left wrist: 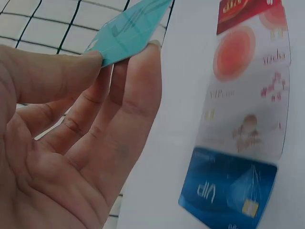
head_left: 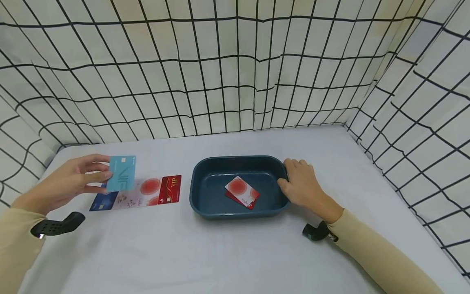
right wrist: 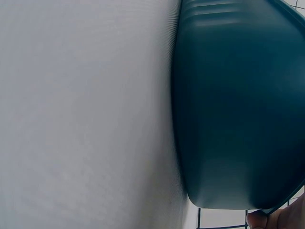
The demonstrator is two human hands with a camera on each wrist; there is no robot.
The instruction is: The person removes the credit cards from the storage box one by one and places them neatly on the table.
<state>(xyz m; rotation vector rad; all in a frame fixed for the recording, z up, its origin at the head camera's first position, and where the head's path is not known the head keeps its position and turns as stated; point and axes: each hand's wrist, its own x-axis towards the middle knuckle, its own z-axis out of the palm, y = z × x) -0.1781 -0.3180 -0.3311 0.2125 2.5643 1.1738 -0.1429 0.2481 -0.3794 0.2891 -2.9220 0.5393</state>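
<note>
Between thumb and fingers, my left hand (head_left: 78,177) pinches a light-blue card (head_left: 123,172), raised above the table at the left. Below it lies a row of cards: a dark-blue card (left wrist: 228,188), pale cards with pink and red prints (left wrist: 248,86), and a red VIP card (head_left: 170,189) at the right end. My right hand (head_left: 302,182) grips the right rim of a dark teal tray (head_left: 239,215), thumb over the edge. Inside the tray, a white card with a red circle (head_left: 238,187) overlaps a red card (head_left: 235,199).
White cloth covers the table (head_left: 235,257). A white wall with a black grid (head_left: 220,73) rises behind it and at both sides. Dark straps (head_left: 58,224) are worn on both wrists. The tray's outer side fills much of the right wrist view.
</note>
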